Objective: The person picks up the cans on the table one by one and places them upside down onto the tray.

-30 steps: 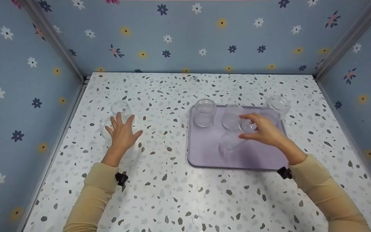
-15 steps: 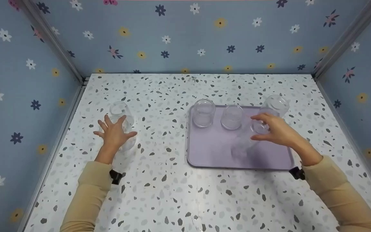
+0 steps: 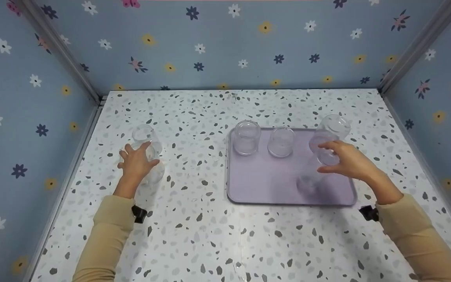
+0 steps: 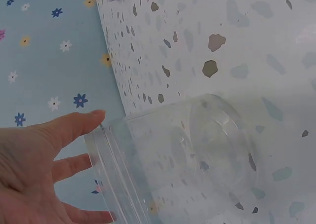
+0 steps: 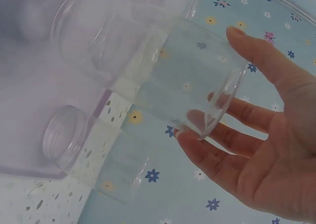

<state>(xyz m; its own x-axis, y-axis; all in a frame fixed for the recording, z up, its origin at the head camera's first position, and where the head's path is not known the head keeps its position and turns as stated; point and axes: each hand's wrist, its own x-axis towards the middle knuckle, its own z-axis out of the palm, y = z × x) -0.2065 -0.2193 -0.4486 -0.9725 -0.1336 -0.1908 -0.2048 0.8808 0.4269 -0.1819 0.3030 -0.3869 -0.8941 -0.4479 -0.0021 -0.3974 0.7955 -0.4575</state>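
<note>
My left hand point(image 3: 133, 164) curls its thumb and fingers around the banded rim of a clear cup point(image 4: 182, 155) above the table's left side. Close behind it stands another clear cup point(image 3: 144, 134). My right hand point(image 3: 349, 158) grips a clear cup point(image 5: 197, 76) by one end, holding it tilted over the right part of the lilac tray point(image 3: 257, 184). Two clear cups stand along the tray's back edge, a left cup point(image 3: 247, 137) and a middle cup point(image 3: 281, 141). A third clear cup point(image 3: 336, 126) is at the back right corner, partly behind the right hand.
The speckled white tabletop point(image 3: 194, 223) extends in front of and between the hands. Flower-patterned blue walls point(image 3: 225, 47) enclose it at the back and both sides, with grey frame bars at the corners.
My right hand has moved right across the tray with its cup. My left hand has shifted slightly left and toward me; its spread fingers have drawn in around a cup.
</note>
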